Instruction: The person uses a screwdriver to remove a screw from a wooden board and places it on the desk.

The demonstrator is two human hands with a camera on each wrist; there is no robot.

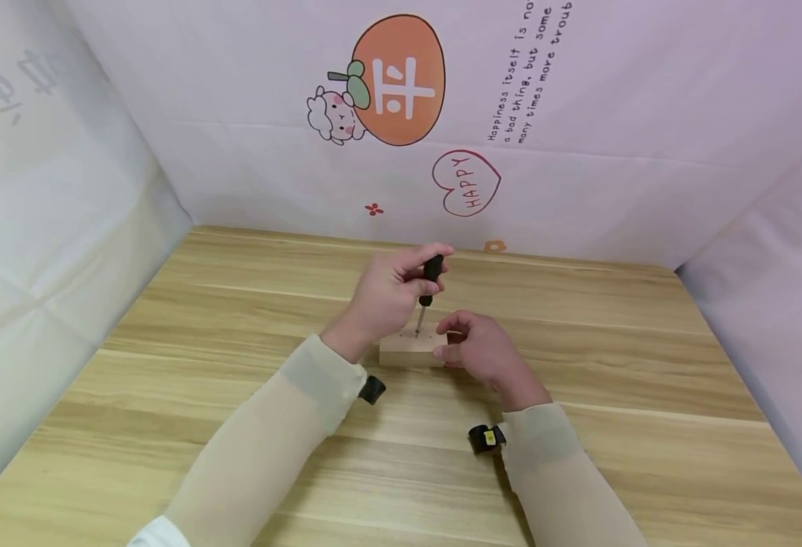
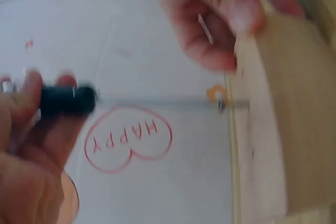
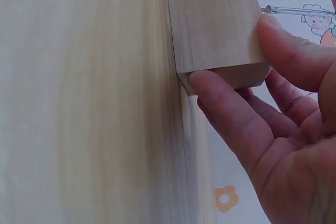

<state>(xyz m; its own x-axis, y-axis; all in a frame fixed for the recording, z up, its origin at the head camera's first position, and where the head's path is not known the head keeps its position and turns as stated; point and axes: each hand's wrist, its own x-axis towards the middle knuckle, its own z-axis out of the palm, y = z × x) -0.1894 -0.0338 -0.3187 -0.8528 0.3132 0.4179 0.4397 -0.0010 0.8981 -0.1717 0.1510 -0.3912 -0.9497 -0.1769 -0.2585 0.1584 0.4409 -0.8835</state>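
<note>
My left hand (image 1: 386, 292) grips the black handle of a screwdriver (image 1: 432, 268) between thumb and fingers, and the shaft points down at a pale wooden block (image 1: 408, 346). At the shaft's tip a small screw (image 2: 240, 104) stands upright in the block's top face. Small dark holes show in that face on either side of the screw. My right hand (image 1: 481, 351) holds the block's right end. In the right wrist view its thumb (image 3: 294, 51) lies along the upper edge and a finger (image 3: 226, 98) presses the end face. The block sits flat on the table.
The wood-grain table (image 1: 237, 395) runs back to a white printed cloth (image 1: 257, 175) with a cartoon, a heart and lettering. More cloth hangs at the left and right sides. Black wrist cameras (image 1: 374, 390) sit below both sleeves.
</note>
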